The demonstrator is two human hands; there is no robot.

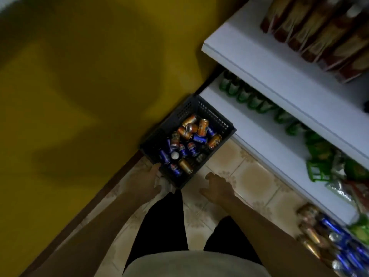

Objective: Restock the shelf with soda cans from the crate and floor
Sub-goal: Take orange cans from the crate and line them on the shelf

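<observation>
Seen from the head camera, a dark crate (180, 113) sits on the tiled floor (251, 176), its far corner against the yellow wall (79, 76) and the white shelf (241, 120). Orange and blue soda cans (187, 142) lie jumbled inside the crate. The left hand (148, 178) is against the crate's near corner; blur hides whether its fingers grip. The right hand (217, 188) hovers just beside the crate, fingers spread and holding nothing. More cans (329, 242) stand on the lowest shelf level.
</observation>
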